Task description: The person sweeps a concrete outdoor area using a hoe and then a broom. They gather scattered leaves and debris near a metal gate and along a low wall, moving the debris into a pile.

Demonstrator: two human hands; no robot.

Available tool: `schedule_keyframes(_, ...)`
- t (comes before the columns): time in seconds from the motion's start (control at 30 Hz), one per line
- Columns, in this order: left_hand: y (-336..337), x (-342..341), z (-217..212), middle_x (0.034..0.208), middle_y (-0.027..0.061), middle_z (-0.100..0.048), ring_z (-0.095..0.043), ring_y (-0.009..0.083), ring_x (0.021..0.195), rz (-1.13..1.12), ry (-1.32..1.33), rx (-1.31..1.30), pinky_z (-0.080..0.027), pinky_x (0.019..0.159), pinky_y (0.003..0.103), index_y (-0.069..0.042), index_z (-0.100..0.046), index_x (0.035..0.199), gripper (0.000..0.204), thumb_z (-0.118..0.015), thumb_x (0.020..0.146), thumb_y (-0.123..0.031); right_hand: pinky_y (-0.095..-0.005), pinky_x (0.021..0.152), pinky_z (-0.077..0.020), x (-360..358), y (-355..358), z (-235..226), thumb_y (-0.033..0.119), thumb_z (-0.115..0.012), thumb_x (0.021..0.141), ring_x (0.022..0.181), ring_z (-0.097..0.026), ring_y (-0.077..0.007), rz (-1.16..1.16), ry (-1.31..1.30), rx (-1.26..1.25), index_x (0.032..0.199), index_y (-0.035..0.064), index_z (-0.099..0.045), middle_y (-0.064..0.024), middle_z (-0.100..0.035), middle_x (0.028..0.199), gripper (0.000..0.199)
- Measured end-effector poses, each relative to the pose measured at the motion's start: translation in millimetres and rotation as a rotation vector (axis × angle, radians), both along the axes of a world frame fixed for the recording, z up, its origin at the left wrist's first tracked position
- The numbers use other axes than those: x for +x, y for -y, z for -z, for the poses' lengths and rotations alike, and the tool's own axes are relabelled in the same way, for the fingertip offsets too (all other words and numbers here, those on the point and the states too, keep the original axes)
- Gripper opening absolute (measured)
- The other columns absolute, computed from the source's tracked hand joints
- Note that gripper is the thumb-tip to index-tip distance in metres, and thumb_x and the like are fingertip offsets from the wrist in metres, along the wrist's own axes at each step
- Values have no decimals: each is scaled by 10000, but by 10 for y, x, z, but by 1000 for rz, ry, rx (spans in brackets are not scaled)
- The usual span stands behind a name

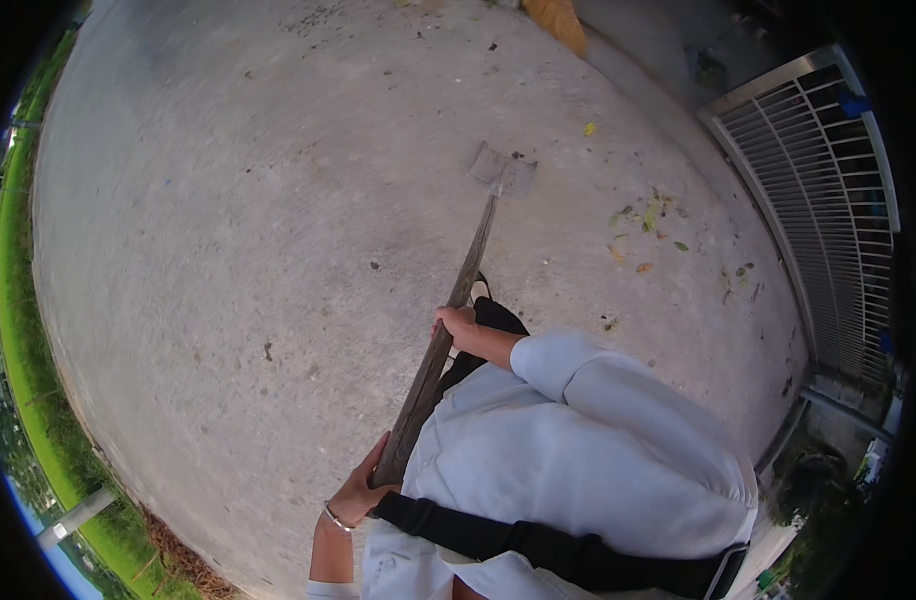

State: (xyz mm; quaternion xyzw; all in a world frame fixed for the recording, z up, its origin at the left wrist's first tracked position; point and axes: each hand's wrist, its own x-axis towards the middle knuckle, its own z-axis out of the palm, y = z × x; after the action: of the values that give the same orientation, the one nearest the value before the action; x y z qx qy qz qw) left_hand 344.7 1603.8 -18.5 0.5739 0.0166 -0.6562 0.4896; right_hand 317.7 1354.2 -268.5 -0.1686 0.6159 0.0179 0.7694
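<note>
A long-handled shovel (428,375) slants from the lower middle up and away to the right. Its weathered wooden shaft ends in a wide, dusty grey blade (516,178) low over or on the concrete; I cannot tell whether they touch. My right hand (458,326) wraps around the shaft about midway. Nearer to me, my left hand (360,490), with a light bracelet at the wrist, grips the handle's rear end. A few dark bits lie by the blade.
Grey concrete ground (228,230) spreads around me. Scattered leaves (650,215) lie at right, before a slatted metal gate (818,200). A tan object (558,22) stands at the far edge. Green grass (28,390) borders the left, with a pale post (78,515). My dark shoe (480,287) is beside the shaft.
</note>
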Motion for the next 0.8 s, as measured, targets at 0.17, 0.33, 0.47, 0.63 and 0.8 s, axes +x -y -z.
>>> schedule_keyframes(0.17,-52,145,-33,926,96,-573,-574,149,767,-158,-362,43,-465,706,247,-28,-250,1344,703,-534,704,35,-469,500,-497,81,-66,176,-11,-531,696,501,-535,-313,40,69,53,649,-45,-439,-168,-476,590,109)
schedule_keyframes(0.33,540,-35,-170,930,85,-575,-565,137,804,-113,-169,79,-455,724,238,-24,-243,1343,681,-515,723,49,-433,470,-494,7,371,401,-2,-542,665,494,-548,-287,22,123,-26,609,-30,-451,-164,-494,575,111)
schedule_keyframes(0.47,105,50,-252,975,75,-553,-547,125,793,-50,-219,111,-442,685,221,-18,-276,1333,688,-530,699,64,-435,451,-484,0,-134,207,-53,-547,645,487,-545,-316,105,88,10,615,-49,-448,-166,-483,577,104)
schedule_keyframes(0.63,23,158,-176,930,65,-562,-547,118,780,57,-212,129,-445,687,223,-17,-263,1337,704,-563,702,31,-433,455,-490,71,-68,407,-47,-555,655,467,-537,-304,117,103,52,618,-54,-457,-168,-484,575,105)
schedule_keyframes(0.8,214,-135,134,806,63,-561,-556,131,639,-82,-114,29,-462,571,243,-42,-246,1346,698,-552,721,10,-439,469,-495,12,205,551,-11,-545,672,494,-546,-275,44,116,-69,626,-10,-466,-147,-491,588,91)
